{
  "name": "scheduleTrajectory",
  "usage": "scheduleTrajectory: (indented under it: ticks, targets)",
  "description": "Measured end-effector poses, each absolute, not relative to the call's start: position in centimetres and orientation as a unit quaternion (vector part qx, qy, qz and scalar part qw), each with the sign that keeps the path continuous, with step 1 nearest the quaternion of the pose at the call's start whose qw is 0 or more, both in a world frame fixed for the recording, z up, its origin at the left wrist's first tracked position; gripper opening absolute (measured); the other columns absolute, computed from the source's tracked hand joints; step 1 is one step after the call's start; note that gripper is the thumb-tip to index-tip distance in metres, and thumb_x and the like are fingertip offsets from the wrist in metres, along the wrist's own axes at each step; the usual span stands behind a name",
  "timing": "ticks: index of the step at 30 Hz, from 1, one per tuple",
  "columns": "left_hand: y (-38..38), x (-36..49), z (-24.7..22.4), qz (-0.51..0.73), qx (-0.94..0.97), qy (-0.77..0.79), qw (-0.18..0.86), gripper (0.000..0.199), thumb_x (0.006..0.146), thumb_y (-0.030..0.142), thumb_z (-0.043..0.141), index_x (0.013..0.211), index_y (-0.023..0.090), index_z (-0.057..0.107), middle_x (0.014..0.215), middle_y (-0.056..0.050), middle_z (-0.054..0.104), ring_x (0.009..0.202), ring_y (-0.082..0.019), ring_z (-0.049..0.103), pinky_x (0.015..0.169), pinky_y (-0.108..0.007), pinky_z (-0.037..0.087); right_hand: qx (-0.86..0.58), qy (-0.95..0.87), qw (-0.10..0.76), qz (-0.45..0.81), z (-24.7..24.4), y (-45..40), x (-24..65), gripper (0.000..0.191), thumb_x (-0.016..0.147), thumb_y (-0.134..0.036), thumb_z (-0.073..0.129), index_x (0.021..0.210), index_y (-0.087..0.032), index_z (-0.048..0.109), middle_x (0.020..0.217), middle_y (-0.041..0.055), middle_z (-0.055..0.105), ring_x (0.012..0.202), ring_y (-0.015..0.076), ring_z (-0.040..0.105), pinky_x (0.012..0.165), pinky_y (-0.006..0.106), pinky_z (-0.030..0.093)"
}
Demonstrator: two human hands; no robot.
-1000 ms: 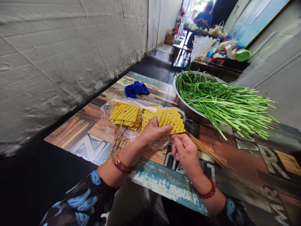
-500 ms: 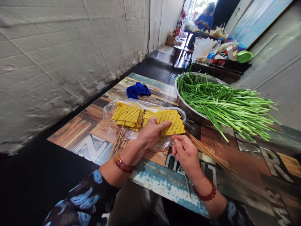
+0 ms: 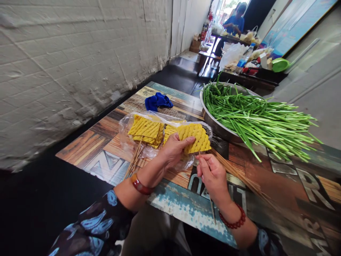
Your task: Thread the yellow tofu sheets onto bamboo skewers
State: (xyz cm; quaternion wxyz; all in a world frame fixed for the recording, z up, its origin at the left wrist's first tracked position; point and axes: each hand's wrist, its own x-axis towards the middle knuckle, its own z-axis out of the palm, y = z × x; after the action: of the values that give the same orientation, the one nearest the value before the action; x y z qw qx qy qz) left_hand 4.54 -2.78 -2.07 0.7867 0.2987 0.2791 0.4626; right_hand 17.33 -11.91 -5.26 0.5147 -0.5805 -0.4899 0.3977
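Between the thumb and fingers of my left hand (image 3: 176,148) is a yellow slab with slanting slits (image 3: 197,138), perhaps scored tofu. My right hand (image 3: 213,174) pinches a thin wooden skewer (image 3: 212,210), whose upper end meets the slab's lower edge; whether it has gone in, I cannot tell. More yellow slabs (image 3: 145,128) lie stacked on a clear plastic bag (image 3: 125,124) beyond my left hand. Several skewers with yellow slabs at their far ends (image 3: 134,156) lie left of my left wrist. A bundle of bare skewers (image 3: 239,175) rests to the right of my right hand.
A metal basin (image 3: 213,119) heaped with long green chives (image 3: 263,121) stands at the table's right. A blue cloth (image 3: 158,102) lies near the far edge of the patterned table (image 3: 92,142). Farther back, a person in blue (image 3: 234,24) works at another table.
My view has shifted slightly, so everything appears a little farther right. Both hands keep the same grip on slab and skewer, with almost no other movement.
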Motion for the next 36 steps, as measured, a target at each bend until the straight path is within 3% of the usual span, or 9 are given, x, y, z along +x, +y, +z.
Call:
scheduleTrajectory:
  ticks: [12, 22, 36]
  targets:
    - [-2.87, 4.36, -2.03, 0.464, 0.292, 0.289, 0.784, 0.04, 0.061, 0.03, 0.089, 0.095, 0.013, 0.075, 0.09, -0.008, 0.078, 0.087, -0.022, 0.073, 0.088, -0.036, 0.055, -0.582, -0.495, 0.515, 0.389, -5.36, -11.71, 17.56, 0.034, 0.093, -0.051, 0.057, 0.093, -0.018, 0.066, 0.052, -0.005, 0.053, 0.044, 0.0097, 0.044, 0.044, 0.021, 0.034]
    - [-2.53, 4.39, -2.08, 0.472, 0.282, 0.289, 0.783, 0.041, 0.059, 0.027, 0.09, 0.093, 0.011, 0.074, 0.091, -0.009, 0.077, 0.084, -0.022, 0.072, 0.082, -0.034, 0.056, -0.568, -0.519, 0.503, 0.394, -5.7, -11.77, 17.83, 0.032, 0.098, -0.041, 0.052, 0.11, -0.016, 0.068, 0.055, -0.0048, 0.053, 0.047, 0.0103, 0.048, 0.046, 0.023, 0.034]
    - [-2.94, 4.47, -2.01, 0.453, 0.282, 0.291, 0.794, 0.041, 0.058, 0.027, 0.091, 0.093, 0.012, 0.076, 0.091, -0.009, 0.078, 0.084, -0.02, 0.073, 0.085, -0.033, 0.055, -0.573, -0.496, 0.522, 0.391, -5.65, -11.43, 17.81, 0.034, 0.094, -0.049, 0.056, 0.097, -0.017, 0.068, 0.054, -0.0039, 0.054, 0.048, 0.0107, 0.047, 0.045, 0.022, 0.035]
